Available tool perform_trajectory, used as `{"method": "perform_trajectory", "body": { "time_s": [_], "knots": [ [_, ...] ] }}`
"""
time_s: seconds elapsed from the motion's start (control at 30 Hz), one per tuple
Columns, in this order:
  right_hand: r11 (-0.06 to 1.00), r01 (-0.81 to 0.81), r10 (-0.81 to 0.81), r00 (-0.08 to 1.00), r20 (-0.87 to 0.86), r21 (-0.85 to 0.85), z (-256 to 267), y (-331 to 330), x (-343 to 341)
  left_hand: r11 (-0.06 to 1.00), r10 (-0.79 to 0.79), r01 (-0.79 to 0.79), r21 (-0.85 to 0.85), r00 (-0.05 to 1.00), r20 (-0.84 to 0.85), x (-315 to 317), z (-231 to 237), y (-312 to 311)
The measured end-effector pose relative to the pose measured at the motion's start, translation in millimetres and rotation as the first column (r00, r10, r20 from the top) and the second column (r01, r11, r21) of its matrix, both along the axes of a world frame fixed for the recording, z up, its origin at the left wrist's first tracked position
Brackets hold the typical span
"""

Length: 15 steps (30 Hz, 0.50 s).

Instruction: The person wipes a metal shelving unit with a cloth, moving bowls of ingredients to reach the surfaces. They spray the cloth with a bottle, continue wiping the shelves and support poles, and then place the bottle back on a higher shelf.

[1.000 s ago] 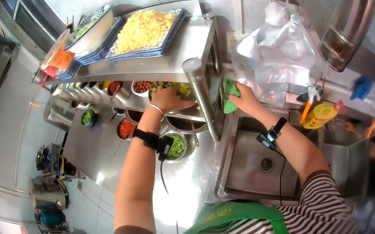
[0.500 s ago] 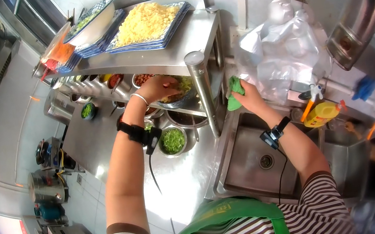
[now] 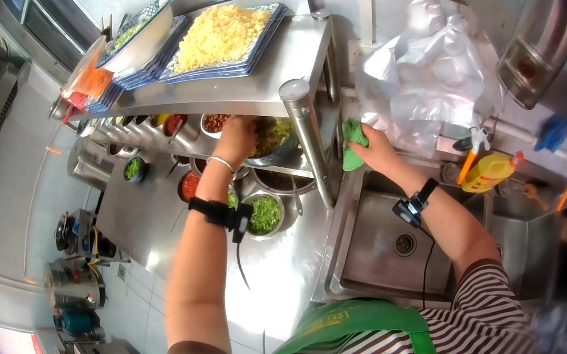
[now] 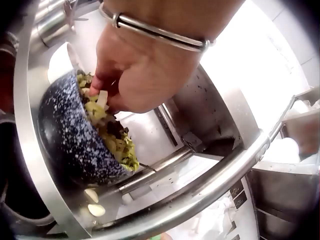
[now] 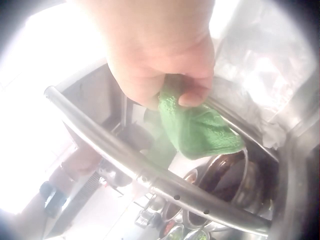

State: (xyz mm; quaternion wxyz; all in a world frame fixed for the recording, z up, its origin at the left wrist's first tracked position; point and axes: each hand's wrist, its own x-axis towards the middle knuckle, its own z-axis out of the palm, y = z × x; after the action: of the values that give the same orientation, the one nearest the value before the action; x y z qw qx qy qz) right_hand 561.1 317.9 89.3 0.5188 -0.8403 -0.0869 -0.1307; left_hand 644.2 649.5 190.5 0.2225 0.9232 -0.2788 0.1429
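My left hand point(image 3: 238, 140) is at the near-left rim of a dark speckled bowl point(image 4: 70, 132) on the lower shelf. The bowl holds chopped yellow-green pickled vegetables point(image 4: 115, 137). In the left wrist view, thumb and fingers pinch a few pale pieces just over the heap; part of the grip is hidden behind the hand. My right hand point(image 3: 376, 150) grips a folded green cloth point(image 5: 200, 132) beside the shelf's corner post, with the cloth's end hanging free below the fingers. Two pale garlic-like cloves point(image 4: 95, 209) lie next to the bowl.
A metal post point(image 3: 306, 144) stands between my hands. The upper shelf point(image 3: 242, 95) bears a plate of yellow diced food point(image 3: 218, 34). Below are a bowl of chopped greens point(image 3: 263, 214) and a dark pot point(image 3: 284, 180). The sink point(image 3: 387, 235) and plastic bags point(image 3: 432, 89) are to the right.
My left hand has drawn from over the middle of the pickled vegetables to the bowl's left side, its spread fingers now gathered. The right hand keeps its grip on the cloth, almost unmoved.
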Motion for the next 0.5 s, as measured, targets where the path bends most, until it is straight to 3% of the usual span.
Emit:
{"method": "perform_trajectory", "body": {
  "time_s": [0.17,0.23,0.27,0.3,0.37,0.4,0.47,0.5],
  "knots": [
    [1.0,-0.006,0.006,1.0,-0.006,0.009,4,3,-1,1.0,-0.014,0.014,-0.002,0.999,-0.031,1,7,-4],
    [1.0,-0.023,0.023,1.0,-0.015,0.015,4,4,-4,0.997,0.061,-0.049,0.063,0.976,-0.208,-1,24,0],
    [1.0,-0.022,0.022,1.0,-0.015,0.016,4,4,-5,0.995,0.071,-0.082,-0.062,0.986,-0.154,-4,28,-2],
    [1.0,-0.026,0.026,0.999,-0.03,0.011,3,3,-6,0.995,0.069,-0.079,-0.06,0.986,-0.154,-4,27,-3],
    [1.0,-0.028,0.028,0.999,-0.045,0.003,3,1,-10,0.973,0.166,-0.15,-0.178,0.983,0.076,-3,24,-11],
    [0.999,-0.031,0.031,0.999,-0.04,0.019,3,1,-12,0.972,0.166,-0.15,-0.181,0.983,0.079,2,13,-13],
    [0.999,-0.042,0.043,0.999,-0.031,0.032,2,3,-12,0.997,0.062,-0.072,0.036,0.969,0.239,14,-12,-14],
    [0.998,-0.045,0.046,0.998,-0.039,0.038,-1,1,-11,0.996,0.069,-0.079,0.032,0.968,0.241,9,-9,-18]
  ]
}}
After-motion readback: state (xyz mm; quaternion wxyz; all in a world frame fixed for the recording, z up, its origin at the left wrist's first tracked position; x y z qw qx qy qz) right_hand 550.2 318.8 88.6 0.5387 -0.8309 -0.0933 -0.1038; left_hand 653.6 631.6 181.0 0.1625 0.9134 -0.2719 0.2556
